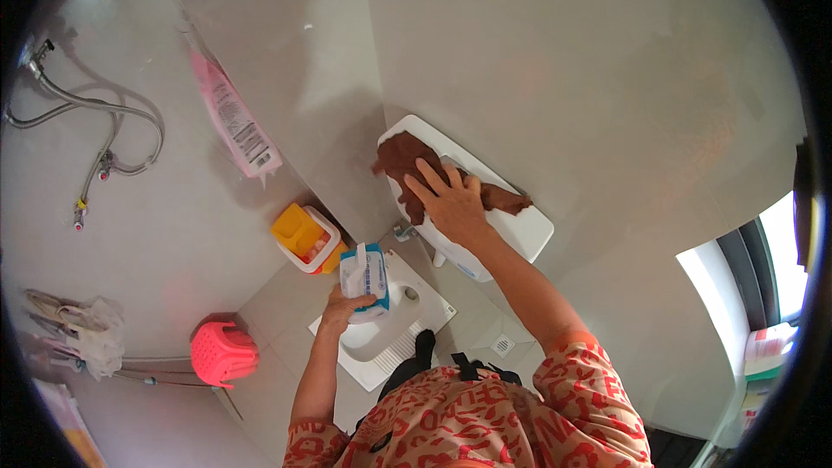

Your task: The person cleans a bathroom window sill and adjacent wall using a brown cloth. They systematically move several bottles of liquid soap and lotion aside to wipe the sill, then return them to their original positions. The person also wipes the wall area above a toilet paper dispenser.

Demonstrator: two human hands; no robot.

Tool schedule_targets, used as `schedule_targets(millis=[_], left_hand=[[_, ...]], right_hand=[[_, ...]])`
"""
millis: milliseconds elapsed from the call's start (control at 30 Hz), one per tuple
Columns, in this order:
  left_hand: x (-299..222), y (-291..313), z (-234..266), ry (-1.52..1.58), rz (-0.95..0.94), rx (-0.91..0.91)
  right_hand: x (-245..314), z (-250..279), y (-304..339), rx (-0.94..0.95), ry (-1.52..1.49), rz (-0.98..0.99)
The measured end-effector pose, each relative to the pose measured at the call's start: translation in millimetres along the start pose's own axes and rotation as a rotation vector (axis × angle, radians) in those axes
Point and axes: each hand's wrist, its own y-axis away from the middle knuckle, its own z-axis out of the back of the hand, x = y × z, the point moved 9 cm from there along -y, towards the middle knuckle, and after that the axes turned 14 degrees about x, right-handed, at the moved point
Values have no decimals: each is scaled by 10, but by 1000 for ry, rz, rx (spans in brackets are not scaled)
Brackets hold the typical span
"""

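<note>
My left hand (pixel 348 305) grips a blue-and-white soft pack of tissues (pixel 367 276), with a white tissue sticking out of its top. The pack is held above the white squat toilet (pixel 368 342). On the right, my right hand (pixel 455 204) lies with fingers spread on a brown cloth (pixel 400 159), pressing it onto the top of the white wall-mounted cistern (pixel 526 227). One end of the cloth sticks out to the right of the hand. What the palm covers is hidden.
A yellow-and-white bin (pixel 299 230) stands in the corner. A pink package (pixel 232 117) hangs on the wall beside metal hoses (pixel 113 108). At left are a red-pink basket (pixel 224 354) and a plastic bag (pixel 100 329). A floor drain (pixel 502 345) lies near my feet; a window (pixel 784 251) is at right.
</note>
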Motion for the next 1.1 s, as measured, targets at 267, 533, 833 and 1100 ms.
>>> schedule_targets(millis=[267,533,833,1100], left_hand=[[355,43,236,-65,80,25],[717,112,622,-212,60,9],[1197,504,995,-87,114,-201],[1272,738,988,-36,83,-205]], right_hand=[[-229,261,1040,63,58,-69],[-571,94,1002,96,112,-378],[-426,-202,-98,-16,134,-294],[171,-175,-658,-145,96,121]])
